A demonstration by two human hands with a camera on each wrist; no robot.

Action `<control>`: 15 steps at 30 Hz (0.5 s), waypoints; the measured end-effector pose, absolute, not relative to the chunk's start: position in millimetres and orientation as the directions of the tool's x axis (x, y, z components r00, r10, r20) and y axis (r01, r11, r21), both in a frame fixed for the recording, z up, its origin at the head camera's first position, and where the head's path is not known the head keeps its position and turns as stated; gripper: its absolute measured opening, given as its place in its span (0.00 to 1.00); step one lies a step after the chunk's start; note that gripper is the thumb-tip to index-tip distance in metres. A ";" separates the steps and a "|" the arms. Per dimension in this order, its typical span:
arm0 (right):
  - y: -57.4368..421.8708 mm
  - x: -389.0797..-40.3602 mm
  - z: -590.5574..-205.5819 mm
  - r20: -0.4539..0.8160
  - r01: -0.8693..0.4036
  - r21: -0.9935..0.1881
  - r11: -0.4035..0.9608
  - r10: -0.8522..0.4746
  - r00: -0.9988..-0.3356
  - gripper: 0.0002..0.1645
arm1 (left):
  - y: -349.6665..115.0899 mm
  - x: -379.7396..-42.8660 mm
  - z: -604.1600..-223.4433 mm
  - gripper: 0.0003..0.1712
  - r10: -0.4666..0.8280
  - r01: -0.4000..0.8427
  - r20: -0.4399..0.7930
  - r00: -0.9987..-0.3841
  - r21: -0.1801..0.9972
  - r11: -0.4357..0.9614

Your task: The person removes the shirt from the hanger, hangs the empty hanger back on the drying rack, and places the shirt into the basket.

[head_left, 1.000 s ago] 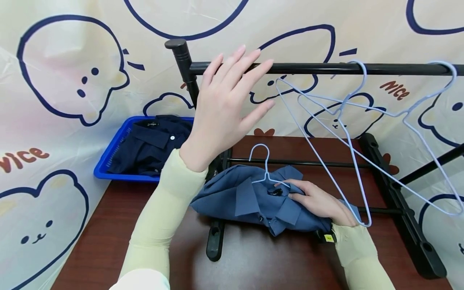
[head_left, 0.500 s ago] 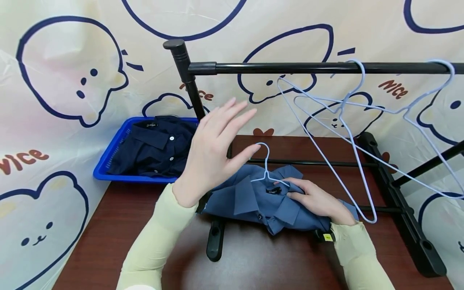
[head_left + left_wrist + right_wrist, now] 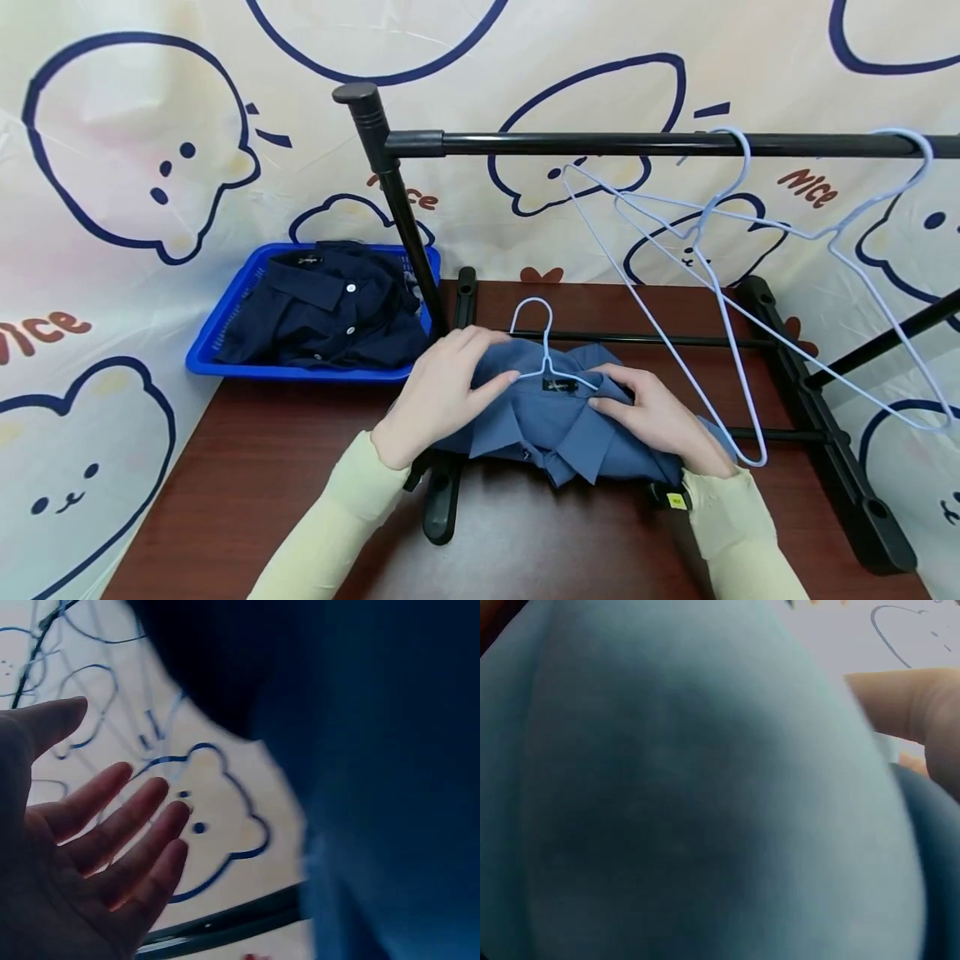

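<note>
A blue collared shirt (image 3: 600, 442) is held above the table, with a light-blue hanger (image 3: 550, 321) in its neck and the hook pointing up. My right hand (image 3: 656, 412) pinches the shirt at its right shoulder, over the hanger's arm. By the left shoulder, my left hand (image 3: 446, 387) has its fingers extended and thumb apart, overlapping the cloth in the head view. In the left wrist view, that hand's fingers (image 3: 150, 832) are spread beside the blue cloth (image 3: 390, 787). Blurred cloth (image 3: 705, 787) fills most of the right wrist view and hides most of the hand.
Across the back runs a black rack bar (image 3: 570, 144), with two bare hangers hooked on its right part, one by its hook (image 3: 746, 158). Behind on the left, a blue basket (image 3: 300, 372) holds a folded navy shirt (image 3: 322, 308). Black rack feet (image 3: 442, 500) stand on the brown table.
My left hand has come down from in front of the rack bar to the shirt's left shoulder. The right hand stays on the shirt.
</note>
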State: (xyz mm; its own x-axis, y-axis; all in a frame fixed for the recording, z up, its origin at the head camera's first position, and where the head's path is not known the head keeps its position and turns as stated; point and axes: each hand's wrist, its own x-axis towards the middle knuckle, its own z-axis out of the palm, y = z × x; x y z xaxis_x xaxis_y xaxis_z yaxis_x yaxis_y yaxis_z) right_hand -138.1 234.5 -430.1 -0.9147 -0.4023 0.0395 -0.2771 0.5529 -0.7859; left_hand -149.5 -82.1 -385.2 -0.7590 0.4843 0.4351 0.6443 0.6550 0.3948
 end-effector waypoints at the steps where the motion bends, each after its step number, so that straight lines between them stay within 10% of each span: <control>1: 234.3 -137.0 -429.1 0.049 -0.281 -0.782 0.557 -0.394 -0.918 0.18 | -83.2 -148.6 -390.5 0.25 0.479 0.615 0.392 -0.785 0.407 0.675; 15: 242.2 -130.4 -419.7 0.225 -0.353 -0.706 0.614 -0.279 -0.934 0.12 | -93.9 -134.8 -425.4 0.27 0.485 0.454 0.085 -0.870 0.521 0.723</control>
